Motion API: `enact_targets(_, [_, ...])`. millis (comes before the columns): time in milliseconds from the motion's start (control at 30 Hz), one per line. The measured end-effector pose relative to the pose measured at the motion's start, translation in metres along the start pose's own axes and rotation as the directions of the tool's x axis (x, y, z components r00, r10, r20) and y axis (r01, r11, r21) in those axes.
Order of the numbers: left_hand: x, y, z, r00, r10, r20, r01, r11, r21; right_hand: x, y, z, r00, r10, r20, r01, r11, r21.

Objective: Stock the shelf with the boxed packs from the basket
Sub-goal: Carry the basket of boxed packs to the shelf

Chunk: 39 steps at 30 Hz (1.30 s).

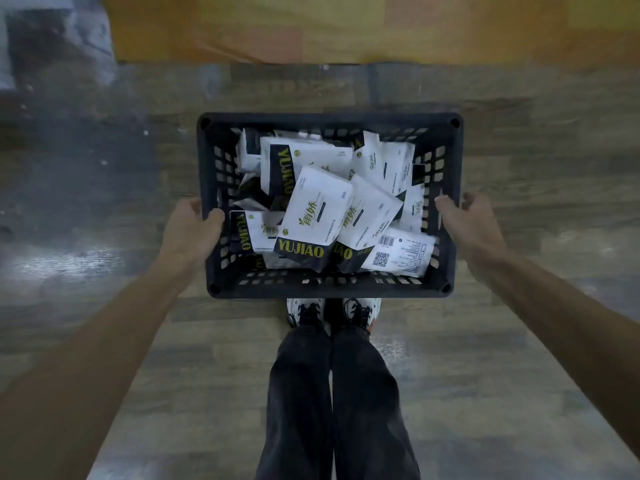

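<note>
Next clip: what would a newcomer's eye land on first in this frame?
The black basket in mid-frame, heaped with white packs printed YUJIAO in yellow, lying jumbled at all angles. The left hand grips its left rim, with the thumb curled inside, while the right hand is at the right rim. Below the basket are the person's shoes and dark trousers, over a wood-look floor.

Lower packs (254,199) buried under others; shelf (346,26) blurred, cut off at top; left-hand (192,226) fingers hidden behind basket (329,289) wall; shoes (308,311) partly hidden.
</note>
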<state>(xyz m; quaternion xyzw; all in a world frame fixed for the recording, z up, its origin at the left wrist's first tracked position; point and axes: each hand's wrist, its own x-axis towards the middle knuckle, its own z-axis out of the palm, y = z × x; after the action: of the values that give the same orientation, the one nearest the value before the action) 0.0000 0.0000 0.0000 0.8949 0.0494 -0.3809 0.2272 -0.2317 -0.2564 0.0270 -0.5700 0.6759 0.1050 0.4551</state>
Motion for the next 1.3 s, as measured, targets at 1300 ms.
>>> enact_targets(1300, [-0.064, 0.073, -0.101, 0.97, -0.223, -0.094, 0.182, 0.93, -0.32, -0.044, -0.058, -0.071, 0.926, 0.249, -0.285, -0.161, 0.941, 0.299])
